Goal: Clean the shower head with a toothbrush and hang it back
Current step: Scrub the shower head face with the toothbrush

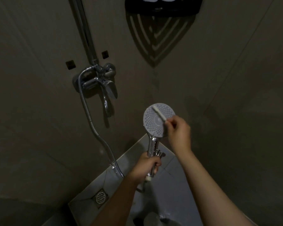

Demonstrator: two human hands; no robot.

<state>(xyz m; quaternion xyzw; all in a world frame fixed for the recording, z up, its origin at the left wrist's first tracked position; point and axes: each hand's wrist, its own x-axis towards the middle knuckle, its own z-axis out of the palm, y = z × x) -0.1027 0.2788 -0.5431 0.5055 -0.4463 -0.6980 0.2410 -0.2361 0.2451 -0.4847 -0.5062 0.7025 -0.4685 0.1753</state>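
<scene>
A round shower head point(152, 123) with a pale dotted face and a chrome handle is held upright in front of me, its face turned toward me. My left hand point(148, 167) grips the handle low down. My right hand point(178, 129) holds a white toothbrush point(159, 113), whose bristle end lies across the upper part of the face. A flexible metal hose point(88, 115) runs from the handle's base up to the wall mixer.
The chrome mixer tap point(101, 80) with its lever sits on the tiled wall at left, below a vertical riser pipe point(83, 28). A black corner shelf point(162, 7) hangs at top. A floor drain point(101, 197) lies on the wet tiles below.
</scene>
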